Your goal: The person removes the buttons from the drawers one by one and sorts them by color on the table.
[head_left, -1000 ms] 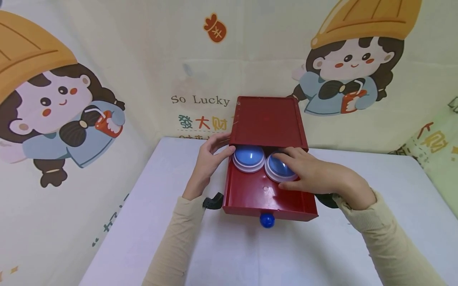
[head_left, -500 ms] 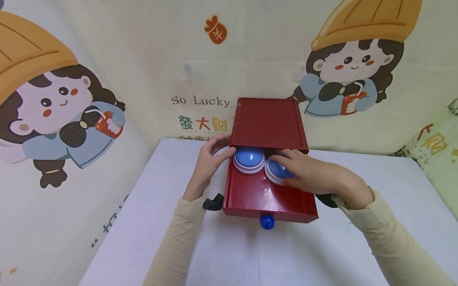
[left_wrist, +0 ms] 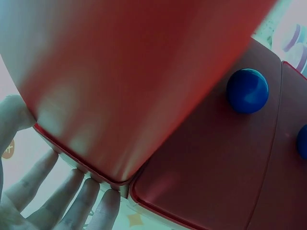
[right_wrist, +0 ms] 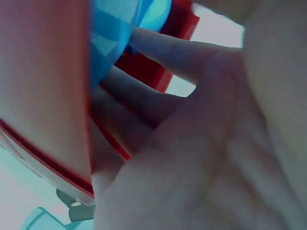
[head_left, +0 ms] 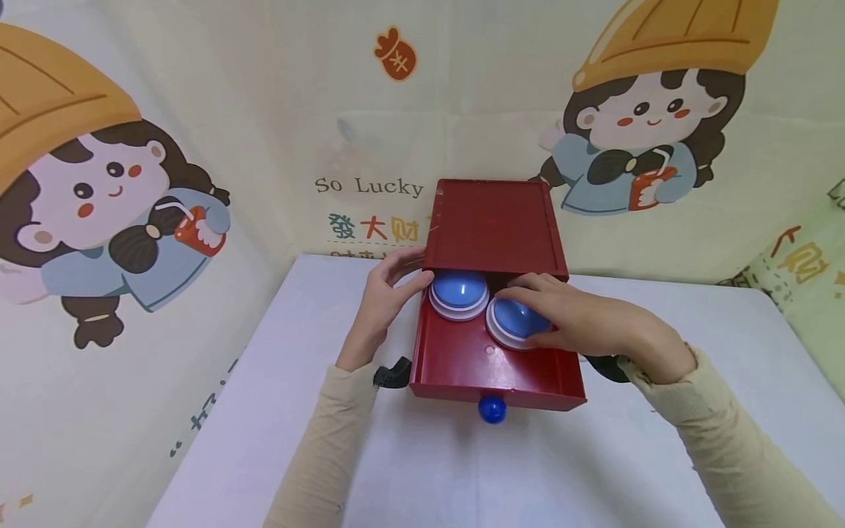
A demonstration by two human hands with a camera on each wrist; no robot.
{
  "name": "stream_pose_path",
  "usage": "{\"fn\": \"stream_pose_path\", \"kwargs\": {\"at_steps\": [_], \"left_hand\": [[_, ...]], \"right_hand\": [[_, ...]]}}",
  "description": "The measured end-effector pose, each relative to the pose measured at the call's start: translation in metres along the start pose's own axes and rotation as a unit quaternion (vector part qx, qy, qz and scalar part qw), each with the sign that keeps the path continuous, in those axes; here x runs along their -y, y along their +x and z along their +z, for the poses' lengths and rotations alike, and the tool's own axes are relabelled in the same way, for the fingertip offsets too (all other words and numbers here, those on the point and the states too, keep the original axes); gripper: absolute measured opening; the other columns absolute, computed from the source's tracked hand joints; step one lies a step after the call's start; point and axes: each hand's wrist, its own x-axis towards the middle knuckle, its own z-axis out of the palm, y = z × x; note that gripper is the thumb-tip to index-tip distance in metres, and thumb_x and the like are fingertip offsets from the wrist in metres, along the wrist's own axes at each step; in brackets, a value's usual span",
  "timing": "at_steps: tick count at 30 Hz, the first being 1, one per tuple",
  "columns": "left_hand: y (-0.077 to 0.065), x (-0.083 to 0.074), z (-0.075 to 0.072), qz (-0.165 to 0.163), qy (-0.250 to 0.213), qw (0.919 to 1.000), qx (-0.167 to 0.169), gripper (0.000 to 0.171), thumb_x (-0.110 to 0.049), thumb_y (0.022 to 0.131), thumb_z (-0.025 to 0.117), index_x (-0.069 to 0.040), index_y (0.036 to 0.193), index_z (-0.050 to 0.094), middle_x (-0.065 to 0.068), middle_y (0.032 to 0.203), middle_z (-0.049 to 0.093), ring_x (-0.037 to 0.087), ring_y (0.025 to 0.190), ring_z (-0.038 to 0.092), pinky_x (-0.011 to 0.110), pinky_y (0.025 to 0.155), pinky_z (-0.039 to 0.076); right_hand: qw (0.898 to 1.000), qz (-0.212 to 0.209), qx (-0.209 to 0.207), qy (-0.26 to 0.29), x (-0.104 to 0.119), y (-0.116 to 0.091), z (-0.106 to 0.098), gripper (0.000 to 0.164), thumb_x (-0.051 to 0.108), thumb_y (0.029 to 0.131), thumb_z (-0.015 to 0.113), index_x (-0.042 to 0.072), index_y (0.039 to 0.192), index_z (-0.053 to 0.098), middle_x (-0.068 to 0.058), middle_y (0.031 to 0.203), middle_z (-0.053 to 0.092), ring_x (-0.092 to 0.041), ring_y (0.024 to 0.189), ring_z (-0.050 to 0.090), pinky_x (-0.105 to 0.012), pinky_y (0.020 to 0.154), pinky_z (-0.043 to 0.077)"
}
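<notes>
A red box (head_left: pixel 495 224) stands at the table's back with its drawer (head_left: pixel 455 359) pulled out. Inside the drawer are two blue domed push buttons on white bases: a left button (head_left: pixel 460 290) and a right button (head_left: pixel 518 320). My right hand (head_left: pixel 581 315) grips the right button, thumb on its near side and fingers over its far side. In the right wrist view, my right hand (right_wrist: pixel 192 134) partly hides blue plastic (right_wrist: pixel 112 38). My left hand (head_left: pixel 383 301) holds the box's left side, thumb at the front edge. The left wrist view shows my left hand's fingertips (left_wrist: pixel 88 187) along its rim.
A blue knob (head_left: pixel 492 410) sticks out from the drawer's front. Below it, the left wrist view shows red panels with another blue knob (left_wrist: pixel 247 91). A white-covered table (head_left: pixel 317 323) lies around the box. Behind rises a printed cloth backdrop (head_left: pixel 284 110).
My right hand has brought the right button slightly nearer to me in the drawer, and more of its dome shows. The left hand and the box hold their places.
</notes>
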Motion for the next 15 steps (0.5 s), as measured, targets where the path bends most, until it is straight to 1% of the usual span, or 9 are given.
{"fn": "stream_pose_path", "kwargs": {"at_steps": [6,11,15], "left_hand": [[-0.0005,0.0014,-0.0008,0.009,0.002,1.0,-0.001,0.043,-0.021,0.092,0.071,-0.018,0.134,0.059,0.002,0.134,0.06,0.017,0.128,0.054,0.045,0.107,0.046],[-0.0007,0.0019,-0.0002,0.005,-0.001,1.0,-0.001,0.044,-0.019,0.092,0.071,-0.018,0.135,0.059,0.002,0.135,0.06,0.016,0.128,0.054,0.044,0.107,0.046],[-0.0011,0.0025,0.0002,0.003,-0.003,1.0,0.0,0.046,-0.017,0.093,0.07,-0.017,0.137,0.057,0.003,0.137,0.058,0.019,0.13,0.053,0.045,0.108,0.046]], "right_hand": [[1.0,-0.007,-0.016,-0.005,-0.0024,0.0007,0.003,0.07,0.012,0.077,0.084,0.012,0.14,0.051,-0.014,0.14,0.046,-0.038,0.131,0.041,-0.048,0.083,0.06],[1.0,-0.005,-0.03,-0.007,-0.0043,0.0012,0.0045,0.072,0.013,0.076,0.085,0.011,0.14,0.053,-0.014,0.14,0.048,-0.04,0.131,0.043,-0.049,0.083,0.06],[0.999,-0.002,-0.039,-0.01,-0.0063,0.001,0.0048,0.07,0.013,0.075,0.086,0.01,0.138,0.056,-0.015,0.139,0.05,-0.039,0.129,0.046,-0.048,0.082,0.06]]}}
